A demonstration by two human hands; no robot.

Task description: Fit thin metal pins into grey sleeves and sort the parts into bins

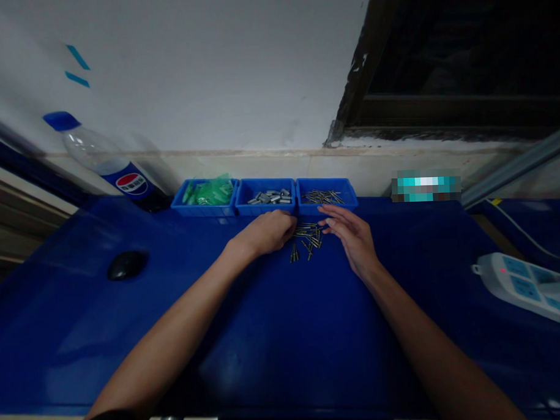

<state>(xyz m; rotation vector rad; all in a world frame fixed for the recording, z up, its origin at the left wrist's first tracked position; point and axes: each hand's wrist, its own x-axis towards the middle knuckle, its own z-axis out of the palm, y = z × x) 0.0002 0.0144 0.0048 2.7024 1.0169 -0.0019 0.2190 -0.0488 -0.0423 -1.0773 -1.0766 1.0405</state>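
At the far left a soft-drink bottle (117, 173) lies tilted against the wall, and a black mouse (127, 264) sits alone on the blue table (276, 357). Three blue trays stand side by side at the back edge. The left tray (201, 209) holds green bags (210, 191), the middle tray (265, 209) holds grey metal pieces (270, 197), and the right tray (328, 207) holds a thin layer of small metal pins.

The left hand (266, 232) reaches forward on a straight forearm, knuckles up and fingers curled under, with its fingertips at the left edge of a loose heap of pins (308, 236). The curl hides whether it pinches anything, so I cannot tell its grip. The heap lies on the table just in front of the middle and right trays, between the two hands, with a few pins strayed toward the near side.

The right hand (352, 235) comes in from the right, palm down, fingers stretched flat and slightly spread toward the heap. It holds nothing.

As a judgement, the work looks to be at an early or middle point: many pins are scattered on the table and nothing assembled is in view.

At the far right a white power strip (526, 284) lies well apart.
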